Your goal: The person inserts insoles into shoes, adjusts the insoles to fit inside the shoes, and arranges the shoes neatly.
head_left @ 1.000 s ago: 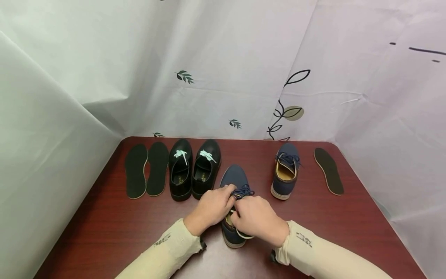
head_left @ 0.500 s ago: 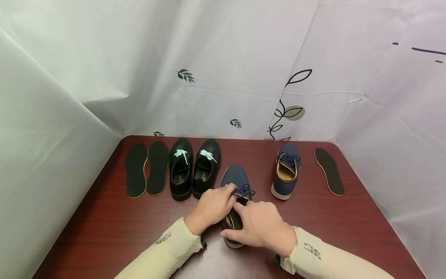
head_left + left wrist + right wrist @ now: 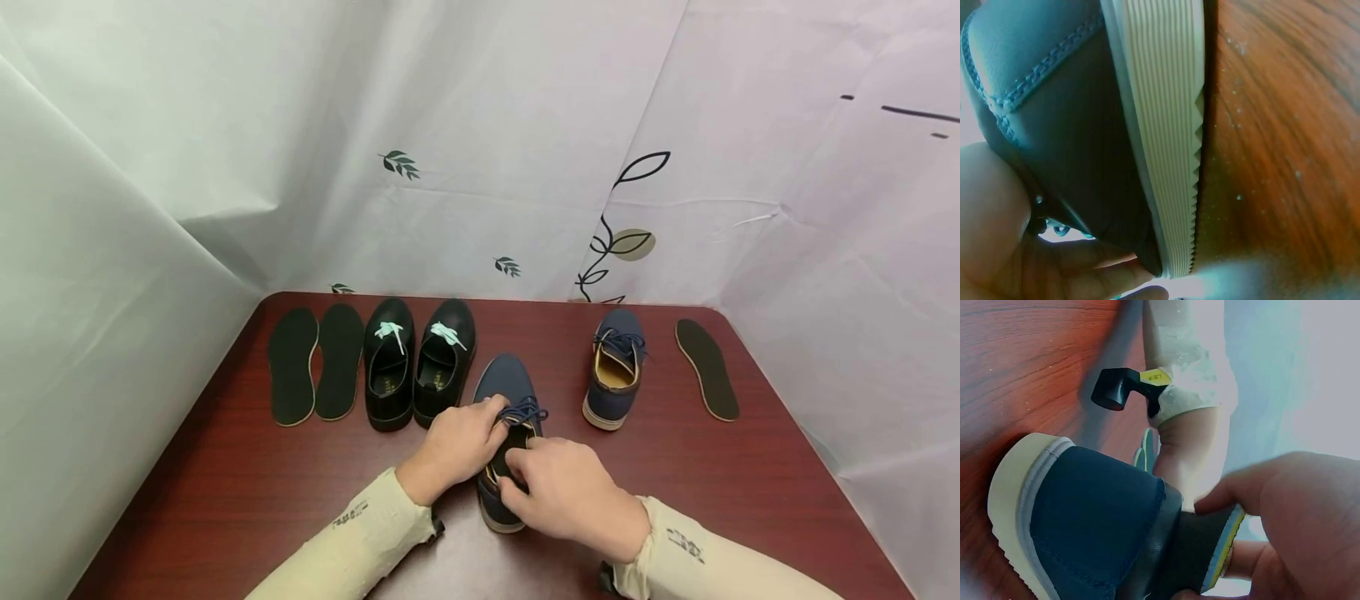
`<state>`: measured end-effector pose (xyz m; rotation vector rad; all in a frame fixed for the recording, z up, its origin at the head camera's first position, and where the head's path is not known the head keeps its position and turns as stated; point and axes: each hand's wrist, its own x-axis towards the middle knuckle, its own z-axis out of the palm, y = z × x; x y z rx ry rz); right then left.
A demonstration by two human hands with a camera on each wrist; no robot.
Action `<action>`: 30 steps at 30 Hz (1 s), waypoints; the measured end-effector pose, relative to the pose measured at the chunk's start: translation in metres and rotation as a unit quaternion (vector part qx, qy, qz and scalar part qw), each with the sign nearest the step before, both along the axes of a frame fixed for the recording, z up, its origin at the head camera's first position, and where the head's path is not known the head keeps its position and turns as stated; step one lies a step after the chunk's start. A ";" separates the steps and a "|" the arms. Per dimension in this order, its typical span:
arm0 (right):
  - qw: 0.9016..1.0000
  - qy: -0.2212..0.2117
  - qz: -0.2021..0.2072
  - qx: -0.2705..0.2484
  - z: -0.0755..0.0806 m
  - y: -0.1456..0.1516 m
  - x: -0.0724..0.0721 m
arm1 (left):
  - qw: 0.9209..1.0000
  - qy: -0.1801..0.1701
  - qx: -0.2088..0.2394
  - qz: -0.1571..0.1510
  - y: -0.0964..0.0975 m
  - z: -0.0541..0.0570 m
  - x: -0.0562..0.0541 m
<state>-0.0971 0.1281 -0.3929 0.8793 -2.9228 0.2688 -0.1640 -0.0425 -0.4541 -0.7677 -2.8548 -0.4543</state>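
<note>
Hands at centre: left hand (image 3: 456, 446) grips the laced side of a navy shoe (image 3: 504, 385) standing on the desk (image 3: 225, 492); right hand (image 3: 566, 492) pinches a dark insole (image 3: 1200, 553) at the shoe's heel opening. Behind, left to right: two black insoles (image 3: 313, 365), a pair of black shoes (image 3: 417, 360), a second navy shoe (image 3: 615, 367), a single insole (image 3: 707, 367).
</note>
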 end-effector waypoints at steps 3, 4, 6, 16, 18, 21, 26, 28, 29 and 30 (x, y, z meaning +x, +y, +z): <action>1.000 0.011 0.017 -0.008 -0.003 -0.002 -0.003 | 1.000 -0.002 0.001 0.003 0.000 0.000 0.000; 1.000 0.014 0.019 -0.008 -0.003 -0.002 -0.004 | 1.000 -0.003 0.000 0.004 0.000 -0.001 0.000; 0.999 0.025 0.020 -0.006 -0.006 -0.004 -0.006 | 1.000 -0.004 0.001 0.005 0.000 0.000 0.000; 0.994 0.111 -0.011 0.019 -0.023 -0.010 -0.014 | 1.000 -0.003 0.003 -0.001 -0.002 0.000 0.001; 0.993 0.111 -0.015 0.026 -0.025 -0.011 -0.015 | 1.000 0.001 0.005 -0.005 -0.002 0.001 0.001; 0.992 0.117 -0.019 0.032 -0.027 -0.011 -0.015 | 1.000 0.005 0.008 -0.009 -0.002 0.001 0.001; 0.993 0.114 -0.019 0.035 -0.025 -0.009 -0.013 | 1.000 0.007 0.009 -0.012 -0.001 0.001 0.001; 0.994 0.096 -0.013 0.040 -0.025 -0.008 -0.012 | 1.000 0.008 0.009 -0.012 -0.001 0.001 0.001; 0.995 0.083 -0.011 0.044 -0.024 -0.008 -0.012 | 1.000 0.009 0.009 -0.013 -0.001 0.000 0.002; 0.996 0.072 -0.008 0.047 -0.024 -0.007 -0.011 | 1.000 0.010 0.009 -0.013 -0.001 0.000 0.002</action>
